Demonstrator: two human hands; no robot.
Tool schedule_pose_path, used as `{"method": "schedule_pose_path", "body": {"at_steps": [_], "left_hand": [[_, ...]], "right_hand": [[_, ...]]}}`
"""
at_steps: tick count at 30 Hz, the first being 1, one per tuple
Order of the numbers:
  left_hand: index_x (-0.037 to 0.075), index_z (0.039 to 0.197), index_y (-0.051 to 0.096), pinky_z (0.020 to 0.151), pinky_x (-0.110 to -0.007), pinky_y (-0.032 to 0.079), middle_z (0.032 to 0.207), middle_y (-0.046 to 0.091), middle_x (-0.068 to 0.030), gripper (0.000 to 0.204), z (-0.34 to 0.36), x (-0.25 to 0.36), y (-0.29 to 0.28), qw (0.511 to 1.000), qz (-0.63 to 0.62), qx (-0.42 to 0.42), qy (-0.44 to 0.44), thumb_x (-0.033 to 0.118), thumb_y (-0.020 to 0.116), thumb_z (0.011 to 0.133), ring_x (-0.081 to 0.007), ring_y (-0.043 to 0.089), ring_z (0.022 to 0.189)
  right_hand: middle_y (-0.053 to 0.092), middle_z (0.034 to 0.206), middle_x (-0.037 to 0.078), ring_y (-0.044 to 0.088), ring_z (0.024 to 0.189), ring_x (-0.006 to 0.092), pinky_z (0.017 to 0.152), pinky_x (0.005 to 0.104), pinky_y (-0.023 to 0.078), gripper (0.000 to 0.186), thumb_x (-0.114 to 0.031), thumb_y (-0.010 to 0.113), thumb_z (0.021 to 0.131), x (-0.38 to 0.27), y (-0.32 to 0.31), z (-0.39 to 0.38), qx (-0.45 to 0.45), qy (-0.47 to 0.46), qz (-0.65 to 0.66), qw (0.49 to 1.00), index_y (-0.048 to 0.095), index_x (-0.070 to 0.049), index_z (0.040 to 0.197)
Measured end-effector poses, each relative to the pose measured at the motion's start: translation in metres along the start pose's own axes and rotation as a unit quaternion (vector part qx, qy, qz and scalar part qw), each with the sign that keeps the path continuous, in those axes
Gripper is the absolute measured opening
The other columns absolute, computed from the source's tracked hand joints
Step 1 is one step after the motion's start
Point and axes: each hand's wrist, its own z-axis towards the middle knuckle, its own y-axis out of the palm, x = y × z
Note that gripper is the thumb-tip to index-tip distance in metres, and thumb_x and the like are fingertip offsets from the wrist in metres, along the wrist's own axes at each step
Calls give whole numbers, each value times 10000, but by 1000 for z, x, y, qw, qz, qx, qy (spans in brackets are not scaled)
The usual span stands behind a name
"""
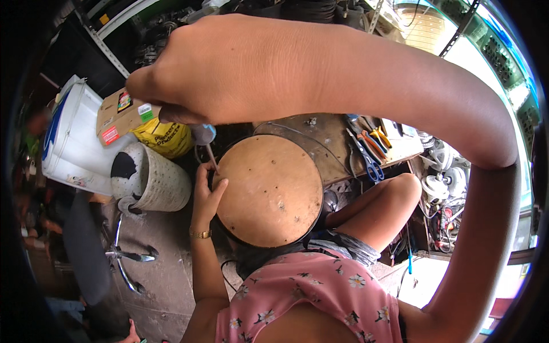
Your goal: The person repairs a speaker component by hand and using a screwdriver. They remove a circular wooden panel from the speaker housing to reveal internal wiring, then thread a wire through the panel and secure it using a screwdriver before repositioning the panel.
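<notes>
A round, tan wooden board (269, 194) with a dark rim rests on my lap, with small dark holes or screw heads dotted over its face. My right hand (211, 71), raised high and close to the camera, is closed round a screwdriver (205, 136) with a grey and blue handle. Its thin shaft slants down to the board's left edge. At that edge my left hand (206, 194), with a gold-coloured watch (200, 234) on its wrist, grips the rim, thumb on top and fingers beside the screwdriver's tip. Whether a screw sits under the tip is hidden.
Pliers (372, 143) and blue-handled scissors (374, 170) lie on a low wooden table (297, 127) beyond the board. Left stand a speckled bucket (163, 183), a yellow bag (166, 139), a cardboard box (117, 117) and a white container (86, 134). A chair base (123, 254) stands lower left.
</notes>
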Motion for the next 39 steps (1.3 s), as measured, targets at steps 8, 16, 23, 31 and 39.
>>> {"method": "schedule_pose_path", "body": {"at_steps": [8, 16, 23, 31, 39], "left_hand": [[24, 1132, 462, 1018, -349, 354, 1106, 506, -100, 356, 5, 1, 7, 999, 37, 3, 6, 62, 639, 825, -222, 481, 1105], [27, 1133, 452, 1042, -358, 335, 1117, 497, -99, 352, -1, 3, 6, 1000, 3, 12, -24, 45, 629, 829, -222, 461, 1131], [36, 1149, 455, 1053, -332, 312, 1103, 479, -80, 377, 4, -2, 10, 1000, 15, 8, 1, 24, 634, 817, -204, 442, 1134], [54, 1184, 521, 977, -401, 401, 1236, 452, -116, 451, 59, 39, -3, 978, 178, 7, 108, 54, 663, 755, -256, 440, 1207], [37, 1042, 660, 776, -321, 506, 929, 686, -67, 276, 228, 46, 166, 897, 216, -356, 147, 116, 720, 784, -173, 648, 851]], "right_hand": [[669, 1066, 105, 657, 963, 298, 818, 391, 538, 378, -292, 539, 931, -7, -11, -7, -71, 37, -6, 997, 561, -59, 1228], [696, 996, 127, 662, 965, 331, 804, 426, 533, 356, -314, 535, 926, -9, -7, 1, -67, 17, -38, 997, 618, -97, 1195], [689, 968, 167, 669, 912, 362, 749, 450, 543, 305, -166, 563, 862, -6, 9, -16, 95, -44, 71, 992, 617, -80, 1150], [687, 921, 139, 677, 864, 313, 706, 399, 551, 230, -147, 649, 847, 43, -3, -71, 320, 30, 95, 942, 616, -59, 1056], [637, 999, 64, 622, 877, 139, 700, 276, 512, 270, -138, 602, 941, 37, -23, -299, 495, 407, 118, 758, 565, 4, 1167]]}}
